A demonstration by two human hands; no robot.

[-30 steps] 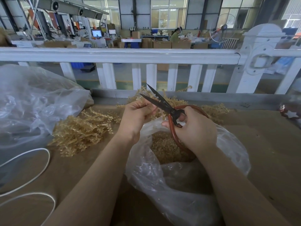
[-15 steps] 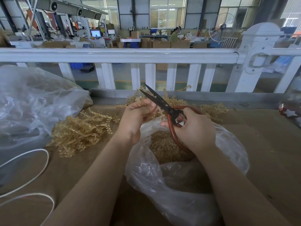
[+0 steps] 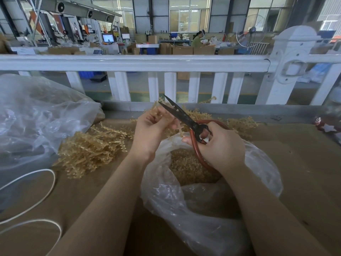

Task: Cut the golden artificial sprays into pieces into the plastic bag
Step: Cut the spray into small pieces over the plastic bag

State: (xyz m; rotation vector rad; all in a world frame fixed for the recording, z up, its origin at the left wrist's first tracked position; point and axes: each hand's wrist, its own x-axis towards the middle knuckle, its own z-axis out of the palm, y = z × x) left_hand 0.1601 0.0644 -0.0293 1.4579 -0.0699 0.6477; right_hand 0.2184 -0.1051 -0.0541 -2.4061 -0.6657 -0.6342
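Observation:
My left hand [image 3: 151, 132] pinches a golden artificial spray [image 3: 180, 129] above the open plastic bag [image 3: 193, 209]. A short stub of the spray hangs down below my fingers. My right hand [image 3: 219, 145] grips black scissors [image 3: 181, 115] with large red loop handles. The blades are slightly apart and point up and left, right beside the spray. Cut golden pieces [image 3: 186, 167] fill the bottom of the bag. A heap of uncut sprays [image 3: 92, 148] lies on the brown table to the left.
More golden sprays [image 3: 239, 122] lie along the table's far edge behind my hands. A big crumpled clear bag [image 3: 36, 117] sits at the left, with white cord [image 3: 36, 183] looping below it. A white railing [image 3: 138, 63] runs across the back. A small red and white ornament [image 3: 326, 126] rests at the right.
The scissor blades have narrowed from wide apart to nearly together next to the spray. My left hand has turned a little and a short stub now hangs below its fingers.

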